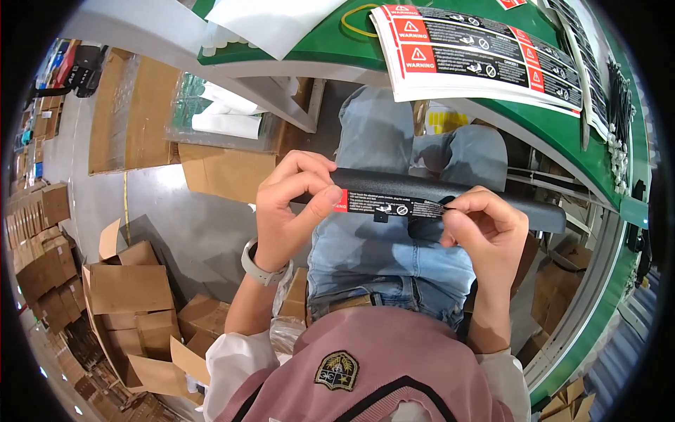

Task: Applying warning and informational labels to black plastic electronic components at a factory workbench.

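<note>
A long black plastic housing (pixel 415 184) with rounded ends lies across my thighs. In front of it, a narrow black label strip (pixel 380 204) with a red left end and white print is stretched between my hands. My left hand (pixel 299 193) has its thumb pressed on the label's red end, fingers bent behind at the housing's left end. My right hand (pixel 485 225) is closed in a pinch on the label's right end. How much of the label touches the housing, I cannot tell. A small black tab (pixel 380 218) shows below the label.
Stacked sheets of red and black warning labels (pixel 478 60) overhang the green table's (pixel 316 53) near edge. Scissors (pixel 585 126), black cable ties (pixel 619 105) and a yellow rubber band (pixel 348 24) lie there. Open cardboard boxes (pixel 133 288) stand on the floor at left.
</note>
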### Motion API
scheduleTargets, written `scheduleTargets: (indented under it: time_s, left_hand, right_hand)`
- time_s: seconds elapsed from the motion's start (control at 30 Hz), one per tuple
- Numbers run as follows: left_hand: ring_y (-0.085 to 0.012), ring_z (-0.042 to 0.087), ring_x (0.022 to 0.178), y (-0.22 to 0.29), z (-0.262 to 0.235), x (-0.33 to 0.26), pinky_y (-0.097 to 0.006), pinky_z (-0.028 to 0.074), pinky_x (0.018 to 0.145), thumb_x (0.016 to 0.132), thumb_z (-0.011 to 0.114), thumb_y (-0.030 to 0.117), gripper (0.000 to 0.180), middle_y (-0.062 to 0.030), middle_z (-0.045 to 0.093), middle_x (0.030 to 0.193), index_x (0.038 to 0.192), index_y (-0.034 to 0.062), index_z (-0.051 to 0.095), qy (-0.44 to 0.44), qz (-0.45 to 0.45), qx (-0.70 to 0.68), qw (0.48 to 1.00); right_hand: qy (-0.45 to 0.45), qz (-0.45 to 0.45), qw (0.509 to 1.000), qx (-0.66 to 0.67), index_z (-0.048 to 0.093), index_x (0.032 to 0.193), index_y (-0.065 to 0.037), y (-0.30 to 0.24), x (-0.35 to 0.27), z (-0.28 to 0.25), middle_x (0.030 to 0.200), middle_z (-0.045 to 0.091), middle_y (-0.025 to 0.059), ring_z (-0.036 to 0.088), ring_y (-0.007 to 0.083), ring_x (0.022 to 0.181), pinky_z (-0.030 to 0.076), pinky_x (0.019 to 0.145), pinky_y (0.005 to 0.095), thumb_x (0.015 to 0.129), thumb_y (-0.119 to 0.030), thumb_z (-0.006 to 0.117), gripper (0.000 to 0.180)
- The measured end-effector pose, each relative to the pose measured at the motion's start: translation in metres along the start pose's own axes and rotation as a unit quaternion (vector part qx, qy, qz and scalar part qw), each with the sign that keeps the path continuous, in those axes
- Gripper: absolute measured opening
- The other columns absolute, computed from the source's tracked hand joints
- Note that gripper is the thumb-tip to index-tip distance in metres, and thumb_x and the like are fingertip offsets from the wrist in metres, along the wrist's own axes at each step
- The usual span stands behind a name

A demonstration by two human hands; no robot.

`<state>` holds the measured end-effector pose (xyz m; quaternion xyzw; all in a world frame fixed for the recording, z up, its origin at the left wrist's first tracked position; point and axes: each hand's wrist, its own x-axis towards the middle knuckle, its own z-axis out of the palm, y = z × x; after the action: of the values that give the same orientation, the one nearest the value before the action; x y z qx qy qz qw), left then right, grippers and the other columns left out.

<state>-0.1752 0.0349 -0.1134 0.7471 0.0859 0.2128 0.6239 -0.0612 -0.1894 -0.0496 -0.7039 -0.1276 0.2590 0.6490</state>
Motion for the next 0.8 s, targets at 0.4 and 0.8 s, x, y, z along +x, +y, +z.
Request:
scheduleTargets:
  time_s: [0.4, 0.8]
  left_hand:
    - [-0.024, 0.06, 0.088, 0.003, 0.007, 0.003, -0.032, 0.045, 0.07, 0.077, 0.073, 0.001, 0.017, -0.01, 0.049, 0.087, 0.067, -0.0023, 0.059, 0.029, 0.026, 0.133, 0.99]
    - [-0.0249, 0.061, 0.092, 0.0, 0.006, 0.0, -0.029, 0.046, 0.064, 0.069, 0.077, -0.001, 0.031, -0.0109, 0.048, 0.092, 0.059, 0.0021, 0.048, 0.002, 0.048, 0.22, 0.974]
  right_hand:
    - [0.056, -0.029, 0.971, -0.231, 0.064, 0.074, 0.002, 0.015, 0.001, 0.015, 0.065, 0.062, 0.0051, 0.058, 0.0082, 0.052, 0.044, 0.046, 0.0208, 0.078, 0.001, 0.078, 0.014]
    - [0.056, -0.009, 0.97, -0.235, 0.063, 0.072, 0.002, 0.017, -0.003, 0.018, 0.064, 0.062, 0.004, 0.056, 0.0057, 0.051, 0.042, 0.046, 0.0207, 0.077, 0.002, 0.077, 0.014]
